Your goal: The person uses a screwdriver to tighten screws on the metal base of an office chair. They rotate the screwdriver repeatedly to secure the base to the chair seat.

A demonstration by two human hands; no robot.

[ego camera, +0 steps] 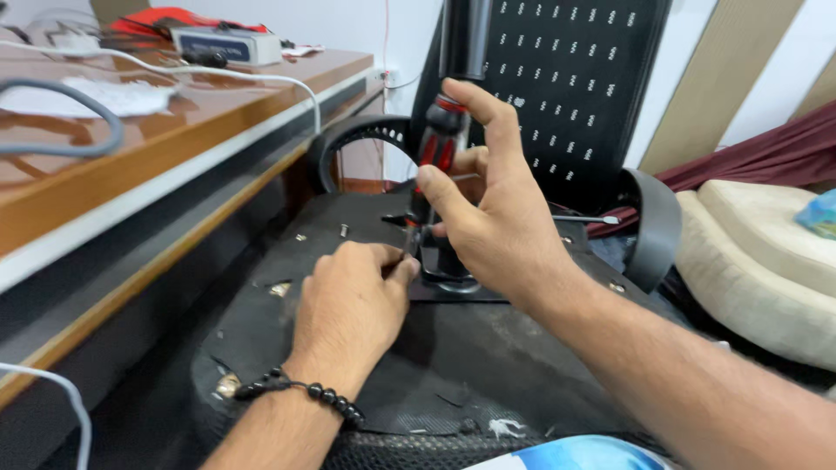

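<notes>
Upper left of frame: wooden desk (174, 130), a white cable (218, 77) trailing across it. Centre left: my left hand (348, 300), beaded bracelet (305, 392) at the wrist, fingers pinched shut low around the tip of the screwdriver (435, 148), apparently to steady it on a fastener in the upturned chair base (287, 339). A loose screw (344, 230) lay just beyond that hand. Centre: my right hand (496, 218) wrapped closed around the red-and-black handle, held upright for turning. Right: black chair back (575, 96), then a cream cushion (758, 261).
</notes>
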